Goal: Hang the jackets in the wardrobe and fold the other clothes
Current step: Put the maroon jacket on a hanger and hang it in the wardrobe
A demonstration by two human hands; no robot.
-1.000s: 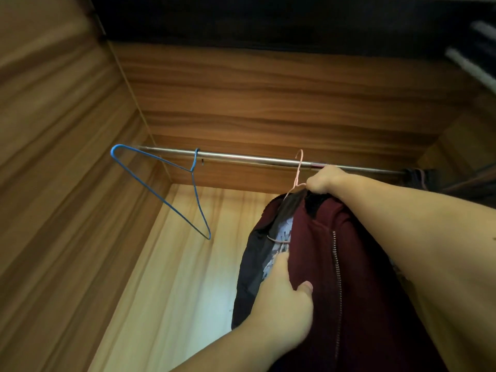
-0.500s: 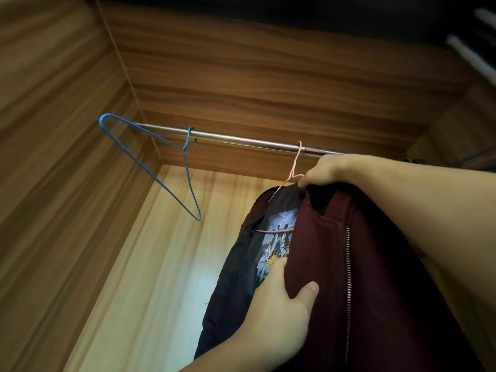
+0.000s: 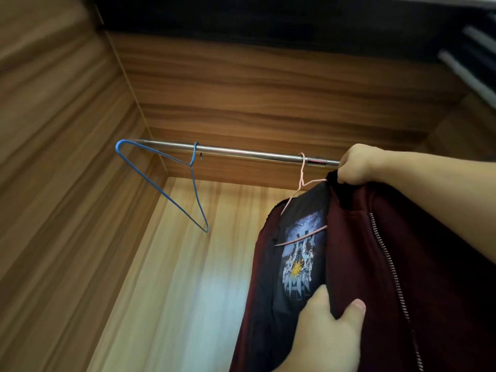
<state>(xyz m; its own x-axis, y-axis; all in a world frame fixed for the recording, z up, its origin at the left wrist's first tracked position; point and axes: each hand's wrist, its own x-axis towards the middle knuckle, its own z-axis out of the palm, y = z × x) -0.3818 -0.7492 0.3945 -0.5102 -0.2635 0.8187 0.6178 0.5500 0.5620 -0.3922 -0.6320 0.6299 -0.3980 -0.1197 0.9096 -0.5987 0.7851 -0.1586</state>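
Looking up into a wooden wardrobe [image 3: 67,183] here, with a metal rail [image 3: 241,153] running across it. The maroon jacket [image 3: 375,264] is on the right, draped over a thin pink wire hanger [image 3: 302,181] whose hook is already looped over the rail. The jacket has a metal zipper [image 3: 386,261] down the front and a dark lining with a printed graphic patch [image 3: 298,259] showing where the front flap is pulled open.

The right hand [image 3: 354,167] is up by the rail, fingers curled and pinching the black collar just beside the hanger's shoulder. The left hand [image 3: 324,331] is lower and nearer, gripping the edge of the front flap with the thumb on the maroon outside and the fingers tucked in against the lining.

Over to the left, a bare blue wire hanger [image 3: 171,181] hangs on the same rail, tilted, well apart from the jacket.
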